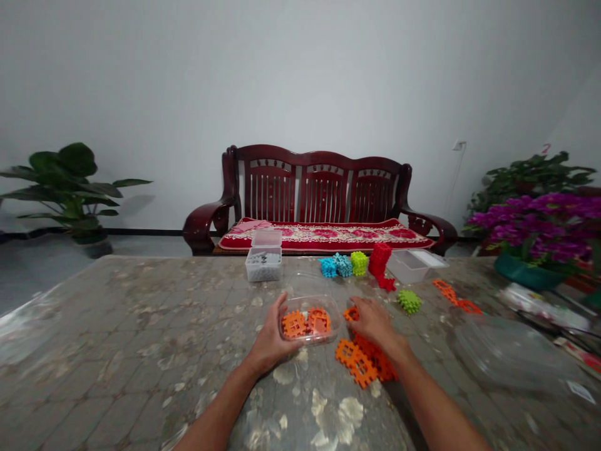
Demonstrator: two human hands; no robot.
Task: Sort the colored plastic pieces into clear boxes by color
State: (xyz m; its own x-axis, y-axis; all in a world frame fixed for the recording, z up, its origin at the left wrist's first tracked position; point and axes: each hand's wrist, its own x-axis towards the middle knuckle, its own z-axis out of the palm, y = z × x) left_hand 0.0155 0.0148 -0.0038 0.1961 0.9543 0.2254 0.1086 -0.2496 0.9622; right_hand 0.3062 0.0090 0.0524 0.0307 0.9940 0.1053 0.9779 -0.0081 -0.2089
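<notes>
A clear plastic container (335,335) stands on the table with several orange interlocking building pieces (294,324) inside. My left hand (273,335) is wrapped round its left side, thumb and fingers spread along the wall. To the right of the container, my right hand (373,321) is closed at the fingertips on an orange building piece (350,314); the palm hides part of it. Below that hand lies a pile of loose orange pieces (357,363), partly covered by my wrist. The container's clear lid (310,284) seems to stand open behind it.
At the back are a box of grey pieces (263,270), blue blocks (342,265), a yellow-green block (359,263), a red stack (379,259) and a clear tray (408,268). Right lie a green piece (409,301), orange pieces (455,297), clear containers (507,351) and potted purple flowers (554,225).
</notes>
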